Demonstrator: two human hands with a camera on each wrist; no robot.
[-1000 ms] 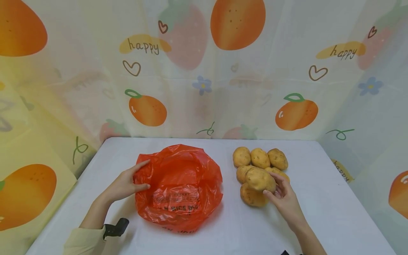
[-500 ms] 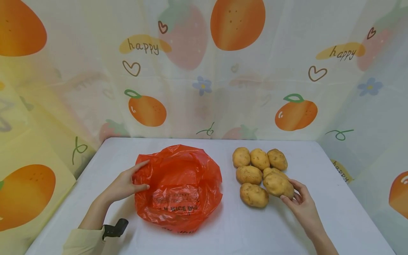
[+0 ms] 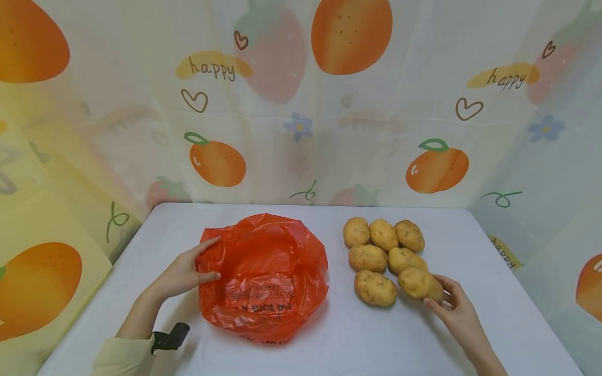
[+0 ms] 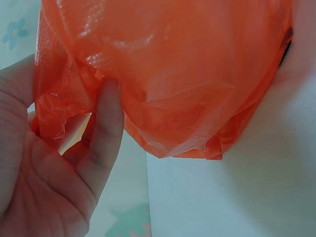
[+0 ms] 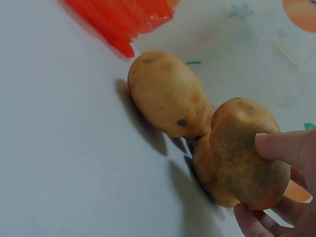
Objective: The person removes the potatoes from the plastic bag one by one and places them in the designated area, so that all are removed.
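A red plastic bag [image 3: 263, 277] with dark print stands with its mouth wide open, left of centre in the head view. My left hand [image 3: 181, 271] holds its left rim, with thumb and fingers round the thin film [image 4: 64, 98] in the left wrist view. In my right hand [image 3: 458, 313] is a potato [image 3: 420, 284], pinched by its right end. The right wrist view shows this potato [image 5: 247, 153] tilted, with a dark patch, its shadow apart on the cloth. It overlaps the potato behind it [image 3: 405, 260]; another potato [image 3: 375, 288] lies just left.
Several more potatoes sit in a cluster, including one at the back left [image 3: 356, 232] and one at the back right [image 3: 409, 235]. A white cloth covers the table [image 3: 357, 344]. Behind it hangs a fruit-print curtain [image 3: 329, 151]. A black strap device [image 3: 170, 337] sits on the left wrist.
My right hand has carried the potato rightward and towards me, from over the middle of the cluster to its front right. The left hand and the bag have stayed put.
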